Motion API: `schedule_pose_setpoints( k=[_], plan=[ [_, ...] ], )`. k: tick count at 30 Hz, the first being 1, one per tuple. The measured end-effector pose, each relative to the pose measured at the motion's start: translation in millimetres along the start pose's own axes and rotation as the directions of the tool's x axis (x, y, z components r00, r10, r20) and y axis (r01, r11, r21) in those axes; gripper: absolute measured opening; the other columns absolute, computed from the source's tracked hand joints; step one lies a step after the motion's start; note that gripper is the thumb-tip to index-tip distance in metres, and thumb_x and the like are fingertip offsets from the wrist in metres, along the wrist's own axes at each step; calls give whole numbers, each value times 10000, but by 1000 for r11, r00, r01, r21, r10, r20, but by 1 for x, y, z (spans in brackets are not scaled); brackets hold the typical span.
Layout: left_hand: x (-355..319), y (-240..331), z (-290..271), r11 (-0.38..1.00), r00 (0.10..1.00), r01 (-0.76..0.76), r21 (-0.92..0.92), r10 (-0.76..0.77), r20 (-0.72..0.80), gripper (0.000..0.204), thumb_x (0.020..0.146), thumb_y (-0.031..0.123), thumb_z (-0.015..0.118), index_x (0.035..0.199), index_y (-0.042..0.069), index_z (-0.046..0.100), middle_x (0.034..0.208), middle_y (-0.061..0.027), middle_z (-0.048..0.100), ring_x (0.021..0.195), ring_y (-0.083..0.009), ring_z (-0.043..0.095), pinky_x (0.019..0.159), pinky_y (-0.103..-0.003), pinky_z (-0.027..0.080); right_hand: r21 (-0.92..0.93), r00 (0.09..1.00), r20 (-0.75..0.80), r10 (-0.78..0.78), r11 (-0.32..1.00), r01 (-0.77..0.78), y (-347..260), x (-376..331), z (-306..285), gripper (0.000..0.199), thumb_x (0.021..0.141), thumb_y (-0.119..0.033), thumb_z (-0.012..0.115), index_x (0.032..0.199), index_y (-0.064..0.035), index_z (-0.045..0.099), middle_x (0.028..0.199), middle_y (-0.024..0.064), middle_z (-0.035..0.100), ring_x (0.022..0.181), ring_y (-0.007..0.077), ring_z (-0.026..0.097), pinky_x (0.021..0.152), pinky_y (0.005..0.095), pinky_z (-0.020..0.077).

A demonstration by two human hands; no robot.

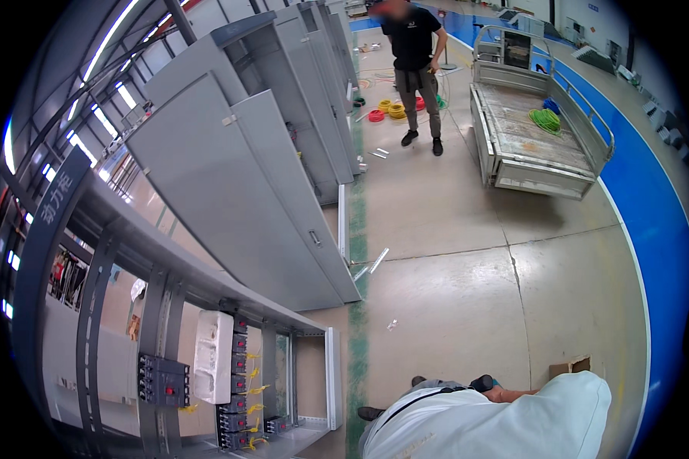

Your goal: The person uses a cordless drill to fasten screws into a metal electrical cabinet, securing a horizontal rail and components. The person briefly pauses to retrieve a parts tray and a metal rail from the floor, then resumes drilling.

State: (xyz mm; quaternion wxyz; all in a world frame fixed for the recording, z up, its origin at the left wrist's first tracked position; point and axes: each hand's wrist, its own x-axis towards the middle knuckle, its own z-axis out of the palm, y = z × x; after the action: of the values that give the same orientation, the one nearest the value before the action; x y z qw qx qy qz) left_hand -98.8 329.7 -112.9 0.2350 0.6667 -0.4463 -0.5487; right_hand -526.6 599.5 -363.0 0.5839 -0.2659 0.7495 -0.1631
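Observation:
My right forearm comes out of a white sleeve (pixel 566 405) at the lower right and lies across my waist. At its end, my right hand (pixel 504 395) shows only in part, and its fingers are hidden. A dark, rounded thing (pixel 482 382) with a bit of teal beside it is right at that hand; I cannot make out its kind or whether it is held. My left hand does not show. To my left stands an open grey cabinet frame (pixel 333 375) with a column of black circuit breakers (pixel 237 382), yellow wires (pixel 254 390), a larger breaker (pixel 164 381) and a white foam block (pixel 213 356).
Grey cabinets (pixel 237 176) line the left side, one with a large door panel. Ahead, a person in black (pixel 413 46) stands near wire coils (pixel 396 111). A flatbed cart (pixel 520 145) carries a green coil (pixel 545 120). A cardboard box (pixel 570 367) sits by my right arm.

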Motion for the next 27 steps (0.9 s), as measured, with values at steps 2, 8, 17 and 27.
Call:
schedule_pose_setpoints(
  k=[2, 8, 17, 27],
  plan=[
    [1, 4, 10, 1000, 999, 13, 5, -13, 33, 197, 954, 186, 622, 1035, 12, 662, 844, -57, 649, 730, -127, 594, 654, -295, 493, -212, 975, 110, -195, 953, 215, 38, 10, -5, 457, 779, -442, 754, 1130, -153, 712, 1072, 72, 709, 986, 178, 654, 875, 360, 523],
    [6, 23, 28, 999, 998, -10, 45, 7, 65, 205, 955, 194, 623, 1042, 12, 664, 849, -58, 651, 735, -130, 594, 659, -299, 494, 9, 990, 103, 96, 995, -97, -14, -39, -27, 451, 821, -411, 704, 1176, -134, 688, 1132, 89, 691, 1053, 201, 630, 927, 370, 494],
    [2, 30, 34, 999, 997, 8, 42, -12, 75, 218, 956, 204, 623, 1052, 13, 666, 857, -59, 655, 744, -135, 596, 668, -305, 495, 143, 962, 112, 248, 954, -262, -58, -81, -49, 458, 832, -384, 694, 1187, -95, 680, 1146, 100, 687, 1063, 206, 625, 938, 367, 488],
    [-5, 22, 28, 1000, 997, 26, 10, -27, 76, 233, 957, 216, 624, 1063, 14, 668, 865, -61, 659, 753, -140, 597, 677, -311, 497, 174, 952, 118, 281, 938, -298, -73, -100, -59, 466, 844, -354, 684, 1198, -51, 670, 1161, 112, 683, 1073, 211, 621, 950, 363, 481]
  ],
)
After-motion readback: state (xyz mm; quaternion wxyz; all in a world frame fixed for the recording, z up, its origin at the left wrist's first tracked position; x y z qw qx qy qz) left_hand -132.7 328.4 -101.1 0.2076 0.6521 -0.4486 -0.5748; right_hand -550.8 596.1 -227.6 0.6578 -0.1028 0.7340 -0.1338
